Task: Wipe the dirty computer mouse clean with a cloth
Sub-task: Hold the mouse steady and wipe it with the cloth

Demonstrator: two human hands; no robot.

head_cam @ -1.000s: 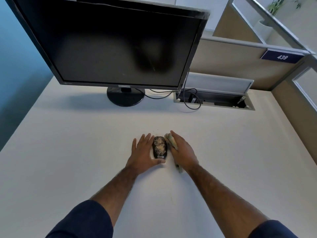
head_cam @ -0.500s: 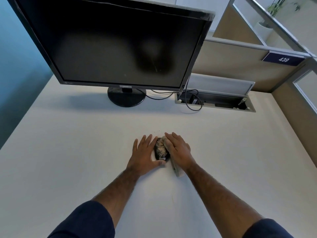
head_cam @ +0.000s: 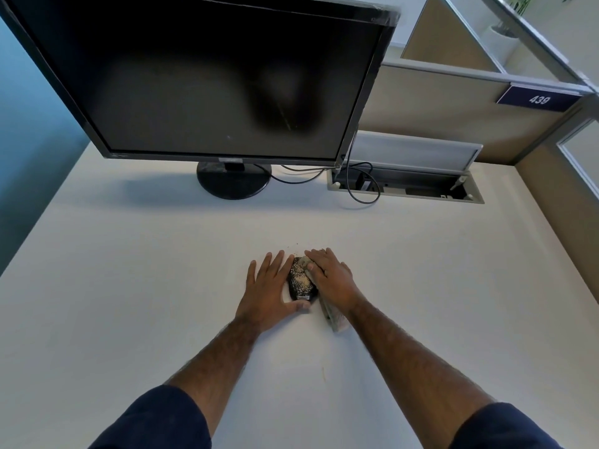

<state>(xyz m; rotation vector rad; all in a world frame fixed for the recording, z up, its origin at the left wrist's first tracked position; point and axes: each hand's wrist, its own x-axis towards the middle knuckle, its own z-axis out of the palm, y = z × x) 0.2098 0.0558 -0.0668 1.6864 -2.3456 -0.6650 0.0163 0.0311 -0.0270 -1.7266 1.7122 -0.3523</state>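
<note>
A black computer mouse (head_cam: 300, 281), speckled with pale crumbs, lies on the white desk (head_cam: 129, 286). My left hand (head_cam: 270, 291) rests flat against its left side, fingers spread, thumb curled under its near end. My right hand (head_cam: 330, 280) presses a pale folded cloth (head_cam: 332, 315) onto the mouse's upper right part. The cloth's tail sticks out below my right wrist. Most of the cloth is hidden under that hand.
A large dark monitor (head_cam: 207, 79) on a round black stand (head_cam: 233, 181) stands at the back. To its right is an open cable tray (head_cam: 405, 186) with black cables looping out. Cubicle partitions (head_cam: 453, 105) close the back and right. A few crumbs lie beyond the mouse.
My right hand with the cloth has moved from the mouse's right side up onto its top right part. The left hand has stayed against the mouse.
</note>
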